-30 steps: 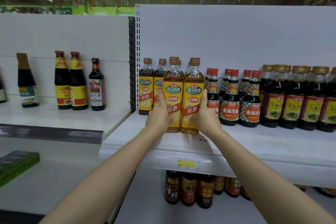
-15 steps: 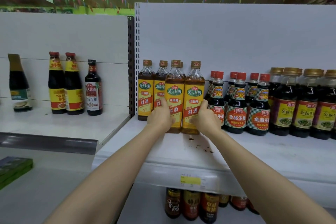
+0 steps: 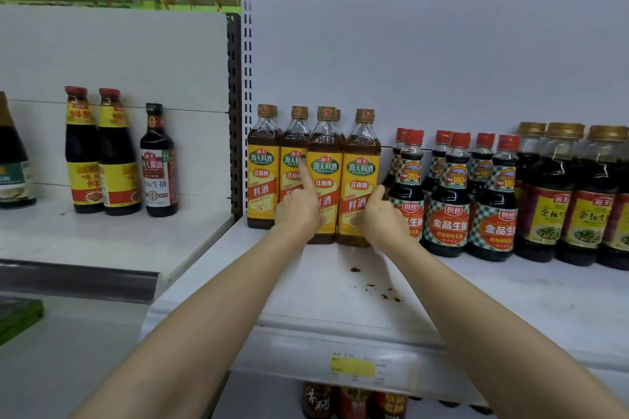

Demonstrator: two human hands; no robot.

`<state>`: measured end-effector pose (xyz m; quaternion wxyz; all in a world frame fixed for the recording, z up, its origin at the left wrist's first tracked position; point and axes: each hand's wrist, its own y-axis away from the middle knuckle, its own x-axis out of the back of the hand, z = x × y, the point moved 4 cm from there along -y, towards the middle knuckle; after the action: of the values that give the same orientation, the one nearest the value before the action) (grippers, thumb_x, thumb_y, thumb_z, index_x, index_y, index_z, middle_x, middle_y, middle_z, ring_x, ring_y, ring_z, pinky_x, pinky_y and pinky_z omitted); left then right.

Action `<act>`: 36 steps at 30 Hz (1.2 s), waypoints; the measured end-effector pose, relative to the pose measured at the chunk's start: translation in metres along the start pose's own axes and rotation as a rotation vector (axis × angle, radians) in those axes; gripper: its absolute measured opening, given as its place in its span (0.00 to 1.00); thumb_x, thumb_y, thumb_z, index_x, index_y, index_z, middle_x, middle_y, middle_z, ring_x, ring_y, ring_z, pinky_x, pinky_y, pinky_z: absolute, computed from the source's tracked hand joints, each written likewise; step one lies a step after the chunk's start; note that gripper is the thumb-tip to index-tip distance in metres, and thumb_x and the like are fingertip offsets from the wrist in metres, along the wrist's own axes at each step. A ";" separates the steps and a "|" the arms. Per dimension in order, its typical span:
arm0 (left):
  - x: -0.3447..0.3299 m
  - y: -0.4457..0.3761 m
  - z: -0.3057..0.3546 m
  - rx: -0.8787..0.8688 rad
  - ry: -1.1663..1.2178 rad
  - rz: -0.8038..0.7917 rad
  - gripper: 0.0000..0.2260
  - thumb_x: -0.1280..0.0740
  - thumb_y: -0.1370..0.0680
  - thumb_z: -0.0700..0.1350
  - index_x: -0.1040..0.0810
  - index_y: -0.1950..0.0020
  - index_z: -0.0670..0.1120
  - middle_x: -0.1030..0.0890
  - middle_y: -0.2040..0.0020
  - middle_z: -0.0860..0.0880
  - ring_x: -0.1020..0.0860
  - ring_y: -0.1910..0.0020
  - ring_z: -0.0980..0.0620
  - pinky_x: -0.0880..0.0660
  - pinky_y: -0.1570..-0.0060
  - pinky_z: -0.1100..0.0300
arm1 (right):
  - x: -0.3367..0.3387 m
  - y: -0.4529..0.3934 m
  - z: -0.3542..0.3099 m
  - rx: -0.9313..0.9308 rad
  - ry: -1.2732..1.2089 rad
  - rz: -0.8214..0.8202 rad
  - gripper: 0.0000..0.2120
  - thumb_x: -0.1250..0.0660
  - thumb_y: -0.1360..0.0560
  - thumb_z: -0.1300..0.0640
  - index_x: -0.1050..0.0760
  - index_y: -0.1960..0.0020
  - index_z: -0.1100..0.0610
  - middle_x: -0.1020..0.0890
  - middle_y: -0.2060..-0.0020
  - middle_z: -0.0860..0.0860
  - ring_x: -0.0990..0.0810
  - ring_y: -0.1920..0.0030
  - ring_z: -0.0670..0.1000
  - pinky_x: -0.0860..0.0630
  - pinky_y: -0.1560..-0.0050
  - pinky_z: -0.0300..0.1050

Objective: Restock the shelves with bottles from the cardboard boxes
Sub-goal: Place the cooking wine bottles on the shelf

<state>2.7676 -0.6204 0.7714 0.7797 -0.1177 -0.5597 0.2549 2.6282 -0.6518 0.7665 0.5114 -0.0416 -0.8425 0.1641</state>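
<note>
Both hands are up on the white shelf at the two front yellow-label cooking wine bottles. The left hand rests against the left front bottle, index finger straight up along the label; the other fingers are hidden behind the hand, so I can't really tell the grip. The right hand sits on the right front bottle, fingers fairly straight against its side, thumb on the label. Both bottles stand upright, caps up, labels facing out, touching each other. Four yellow-label bottles show clearly, plus extra caps peeking out behind. Six red-capped soy bottles stand just to the right, and the gold-capped ones get cut off at the frame edge. Three dark bottles stand on the left shelf unit, with a fourth cut off at the left edge.
</note>
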 end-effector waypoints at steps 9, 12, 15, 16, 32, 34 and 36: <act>-0.007 -0.014 0.002 -0.031 0.044 -0.031 0.51 0.28 0.26 0.45 0.70 0.25 0.46 0.21 0.42 0.42 0.21 0.45 0.44 0.24 0.47 0.49 | 0.003 -0.007 0.002 -0.013 0.047 0.006 0.30 0.35 0.22 0.54 0.47 0.29 0.65 0.23 0.41 0.61 0.22 0.43 0.61 0.26 0.49 0.53; -0.008 -0.016 0.004 -0.031 0.030 -0.025 0.51 0.28 0.25 0.44 0.71 0.25 0.45 0.20 0.45 0.42 0.21 0.48 0.44 0.23 0.49 0.50 | 0.006 -0.011 0.000 -0.019 0.073 0.000 0.29 0.34 0.22 0.53 0.44 0.31 0.64 0.24 0.40 0.60 0.23 0.41 0.60 0.26 0.49 0.52; -0.008 -0.018 0.006 -0.024 0.010 -0.022 0.51 0.29 0.25 0.43 0.72 0.26 0.45 0.20 0.47 0.42 0.21 0.49 0.44 0.23 0.50 0.50 | 0.010 -0.015 0.001 -0.039 0.097 -0.043 0.27 0.31 0.24 0.50 0.38 0.35 0.64 0.23 0.41 0.58 0.24 0.40 0.60 0.28 0.49 0.50; -0.009 -0.018 0.006 -0.024 -0.003 -0.018 0.51 0.29 0.25 0.43 0.72 0.26 0.44 0.20 0.47 0.42 0.21 0.50 0.44 0.23 0.50 0.50 | 0.012 -0.016 0.001 -0.044 0.107 -0.063 0.26 0.31 0.24 0.49 0.36 0.35 0.64 0.23 0.41 0.58 0.23 0.41 0.59 0.28 0.49 0.49; -0.020 -0.023 0.015 0.002 -0.072 -0.008 0.46 0.33 0.22 0.45 0.72 0.26 0.42 0.20 0.48 0.42 0.20 0.51 0.45 0.25 0.54 0.53 | 0.016 -0.021 0.004 0.038 0.350 -0.066 0.10 0.38 0.21 0.65 0.27 0.40 0.61 0.21 0.50 0.56 0.22 0.50 0.57 0.29 0.57 0.46; -0.021 -0.023 0.015 0.015 -0.076 -0.009 0.46 0.33 0.22 0.43 0.72 0.26 0.41 0.20 0.48 0.42 0.20 0.52 0.46 0.25 0.56 0.54 | 0.015 -0.020 0.003 0.058 0.393 -0.043 0.13 0.38 0.23 0.67 0.27 0.40 0.62 0.22 0.45 0.57 0.23 0.45 0.58 0.30 0.55 0.47; -0.023 -0.022 0.013 0.018 -0.084 -0.017 0.46 0.34 0.22 0.41 0.73 0.27 0.41 0.20 0.48 0.42 0.20 0.53 0.46 0.25 0.57 0.54 | 0.013 -0.020 0.002 0.065 0.412 -0.031 0.15 0.38 0.25 0.69 0.27 0.39 0.62 0.22 0.44 0.58 0.23 0.43 0.59 0.30 0.54 0.47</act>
<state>2.7552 -0.6523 0.7674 0.7587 -0.0951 -0.5905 0.2581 2.6227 -0.6680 0.7831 0.6764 -0.0448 -0.7149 0.1715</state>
